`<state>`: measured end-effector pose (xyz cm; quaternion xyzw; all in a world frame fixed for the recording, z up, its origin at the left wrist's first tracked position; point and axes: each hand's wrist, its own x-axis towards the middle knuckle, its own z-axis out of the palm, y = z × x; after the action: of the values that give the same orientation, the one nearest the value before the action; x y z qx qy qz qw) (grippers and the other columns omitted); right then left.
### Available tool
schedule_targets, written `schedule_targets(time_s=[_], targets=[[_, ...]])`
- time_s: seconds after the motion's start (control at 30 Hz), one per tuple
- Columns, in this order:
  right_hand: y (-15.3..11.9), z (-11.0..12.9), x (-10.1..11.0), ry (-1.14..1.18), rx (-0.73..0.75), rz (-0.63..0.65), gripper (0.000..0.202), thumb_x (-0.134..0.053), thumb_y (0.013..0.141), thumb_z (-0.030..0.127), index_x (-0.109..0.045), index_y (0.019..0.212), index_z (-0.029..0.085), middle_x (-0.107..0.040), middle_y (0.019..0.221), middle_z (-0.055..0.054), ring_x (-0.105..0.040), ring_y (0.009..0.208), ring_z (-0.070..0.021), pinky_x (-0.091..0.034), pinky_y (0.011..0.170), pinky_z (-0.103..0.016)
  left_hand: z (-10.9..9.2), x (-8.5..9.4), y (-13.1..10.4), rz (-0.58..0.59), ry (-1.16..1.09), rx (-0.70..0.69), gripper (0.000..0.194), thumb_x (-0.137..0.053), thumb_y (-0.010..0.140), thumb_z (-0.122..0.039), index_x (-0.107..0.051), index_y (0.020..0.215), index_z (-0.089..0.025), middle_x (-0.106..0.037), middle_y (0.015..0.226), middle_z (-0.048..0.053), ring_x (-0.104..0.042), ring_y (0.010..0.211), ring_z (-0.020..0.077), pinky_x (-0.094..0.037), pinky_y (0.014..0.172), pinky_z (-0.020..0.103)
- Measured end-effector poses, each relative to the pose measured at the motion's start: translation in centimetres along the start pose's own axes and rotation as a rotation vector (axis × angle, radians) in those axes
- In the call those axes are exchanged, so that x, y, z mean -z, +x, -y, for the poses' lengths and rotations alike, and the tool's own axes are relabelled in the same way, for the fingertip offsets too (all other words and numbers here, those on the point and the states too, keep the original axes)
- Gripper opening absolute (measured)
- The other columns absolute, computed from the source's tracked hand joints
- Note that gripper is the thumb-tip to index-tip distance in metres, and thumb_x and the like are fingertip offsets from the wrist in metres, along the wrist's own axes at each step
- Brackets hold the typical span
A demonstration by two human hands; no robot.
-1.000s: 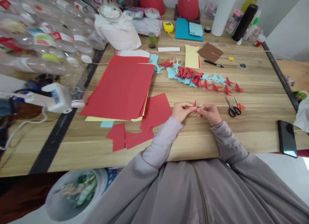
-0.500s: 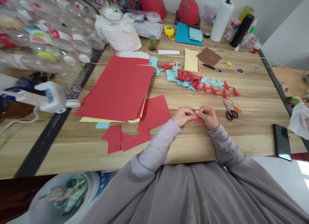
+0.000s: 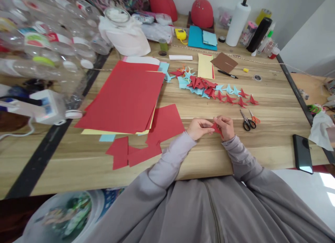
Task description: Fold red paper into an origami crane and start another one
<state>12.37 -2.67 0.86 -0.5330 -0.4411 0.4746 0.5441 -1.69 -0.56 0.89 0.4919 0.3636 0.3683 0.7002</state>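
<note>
A small piece of folded red paper [image 3: 217, 129] is pinched between my two hands, just above the table near its front edge. My left hand [image 3: 199, 129] holds its left side between thumb and fingers. On the other side, my right hand [image 3: 225, 126] grips it with thumb and forefinger, covering part of it. Beyond my hands lies a heap of folded red and light blue paper cranes [image 3: 201, 83], some set out in rows to the right. Black-handled scissors [image 3: 248, 124] and small orange-handled scissors [image 3: 255, 118] rest right of my right hand.
Left of my hands are a stack of red sheets [image 3: 125, 100] and cut red scraps [image 3: 145, 155]. A black phone [image 3: 303, 154] lies at the right edge. Farther back are a pen [image 3: 227, 74], brown paper [image 3: 224, 62] and yellow paper [image 3: 205, 65]. Plastic bottles [image 3: 60, 40] crowd the left.
The folded red paper has turned in my fingers, and more of its surface shows beside my right hand. The camera view has shifted slightly; the things on the table lie as before.
</note>
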Motion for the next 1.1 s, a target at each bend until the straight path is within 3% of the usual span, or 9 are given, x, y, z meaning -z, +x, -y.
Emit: schedule_targets(time_s=[0.13,0.27,0.5,0.73,0.9,1.0,1.1], targets=[[0.3,0.2,0.1,-0.066,-0.059,-0.003,0.051,-0.065,0.069,0.06,-0.048,0.043,0.02,-0.043,0.041,0.004,-0.04,0.043,-0.0087,-0.034,0.044,-0.024,-0.1,0.0,-0.1,0.021,-0.005,0.014,0.038,-0.088,0.042,-0.042,-0.071,0.063,-0.015,-0.068,0.052,0.003,-0.062,0.045,0.0153,-0.055,0.051,0.029],[0.5,0.5,0.5,0.021,-0.127,0.019,0.054,-0.061,0.069,0.068,-0.055,0.049,0.019,-0.05,0.044,0.002,-0.042,0.042,-0.0082,-0.034,0.042,-0.023,0.0,0.1,-0.1,-0.019,-0.015,0.009,0.039,-0.087,0.045,-0.043,-0.071,0.065,-0.014,-0.067,0.051,0.004,-0.062,0.045,0.0149,-0.053,0.051,0.028],[0.4,0.9,0.7,-0.004,-0.063,0.243,0.04,-0.08,0.059,0.054,-0.064,0.063,0.018,-0.066,0.058,0.0,-0.058,0.052,-0.0111,-0.049,0.053,-0.024,0.4,0.9,0.5,-0.133,-0.129,-0.021,0.04,-0.088,0.044,-0.04,-0.071,0.068,-0.013,-0.069,0.055,0.005,-0.061,0.045,0.0131,-0.054,0.05,0.027],[0.3,1.1,0.4,0.003,-0.043,0.085,0.038,-0.08,0.059,0.051,-0.064,0.059,0.017,-0.061,0.047,0.002,-0.051,0.041,-0.0086,-0.046,0.044,-0.023,0.0,1.3,0.4,-0.112,-0.285,0.051,0.043,-0.09,0.043,-0.031,-0.071,0.076,-0.01,-0.073,0.066,0.008,-0.071,0.063,0.0235,-0.061,0.067,0.039],[0.5,1.0,0.6,0.089,-0.071,0.034,0.036,-0.081,0.058,0.048,-0.064,0.055,0.017,-0.061,0.046,0.002,-0.05,0.04,-0.0075,-0.044,0.042,-0.021,-0.4,2.0,0.2,0.014,-0.356,0.084,0.04,-0.085,0.052,-0.021,-0.072,0.089,-0.009,-0.075,0.085,0.013,-0.073,0.08,0.0292,-0.057,0.084,0.047],[0.7,0.6,0.8,0.122,-0.092,0.011,0.033,-0.082,0.057,0.045,-0.066,0.057,0.016,-0.061,0.047,0.002,-0.05,0.04,-0.0075,-0.043,0.042,-0.021,-0.4,2.3,0.2,0.075,-0.411,0.098,0.043,-0.077,0.057,-0.011,-0.07,0.099,-0.01,-0.074,0.097,0.015,-0.072,0.087,0.0304,-0.052,0.092,0.051],[0.8,0.3,0.8,0.121,-0.089,-0.015,0.031,-0.082,0.058,0.044,-0.068,0.06,0.017,-0.061,0.047,0.002,-0.05,0.04,-0.0078,-0.043,0.042,-0.021,-0.3,2.3,0.3,0.033,-0.391,0.036,0.046,-0.072,0.058,-0.009,-0.068,0.104,-0.013,-0.073,0.104,0.014,-0.071,0.09,0.0281,-0.052,0.091,0.049]])
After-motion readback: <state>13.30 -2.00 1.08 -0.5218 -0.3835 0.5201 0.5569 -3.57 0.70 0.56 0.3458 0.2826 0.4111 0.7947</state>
